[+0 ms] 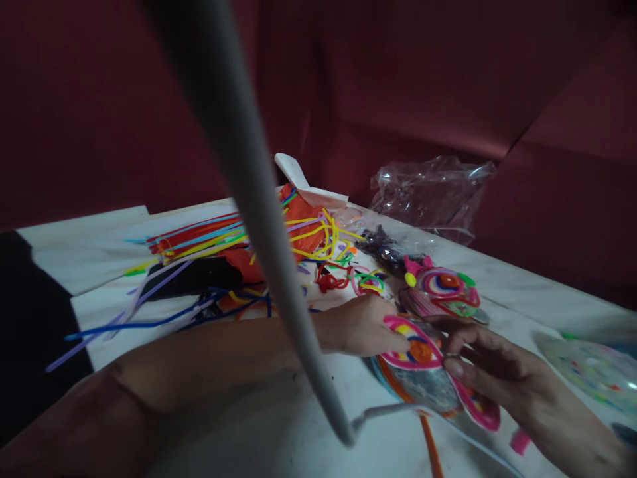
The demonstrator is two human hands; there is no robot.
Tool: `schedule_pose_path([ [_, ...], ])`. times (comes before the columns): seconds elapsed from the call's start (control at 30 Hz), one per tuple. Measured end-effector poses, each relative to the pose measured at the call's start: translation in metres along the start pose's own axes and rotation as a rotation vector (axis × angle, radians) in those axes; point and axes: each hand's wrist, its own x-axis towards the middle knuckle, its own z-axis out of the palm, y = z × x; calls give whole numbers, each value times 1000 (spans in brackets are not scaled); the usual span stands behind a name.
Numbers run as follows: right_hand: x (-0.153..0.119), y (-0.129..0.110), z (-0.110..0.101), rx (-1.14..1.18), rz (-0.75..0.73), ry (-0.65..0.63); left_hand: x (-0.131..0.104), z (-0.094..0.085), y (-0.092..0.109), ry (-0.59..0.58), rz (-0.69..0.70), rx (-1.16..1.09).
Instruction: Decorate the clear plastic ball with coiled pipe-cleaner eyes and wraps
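Note:
My left hand (371, 325) reaches in from the left, its fingers closed at the edge of a pink-rimmed eye-shaped piece (421, 350) with yellow, blue and orange inside. Thumb and index finger of my right hand (490, 362) pinch that piece's right corner. A second pink eye-shaped piece (480, 406) hangs below the right fingers; whether the two are joined I cannot tell. Beneath them lies a round greyish disc (428, 388) edged with orange and blue strands. Just beyond my hands sits a similar disc (440, 289) decorated with an eye and pink coils.
A blurred grey rod (263, 192) crosses the view in front. Long coloured pipe cleaners (199, 239) spread over the white table. A clear plastic bag (432, 199) stands at the back. A speckled clear round thing (592, 368) is at right, a pink scrap (520, 441) near my right wrist.

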Motion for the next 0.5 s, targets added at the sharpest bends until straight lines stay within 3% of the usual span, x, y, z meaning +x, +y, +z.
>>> schedule_pose_path([
  [0.23, -2, 14, -12, -42, 86, -9, -1, 5, -11, -15, -16, -269],
  [0.5, 3, 19, -22, -65, 47, 19, 12, 25, -35, 40, -55, -444],
])
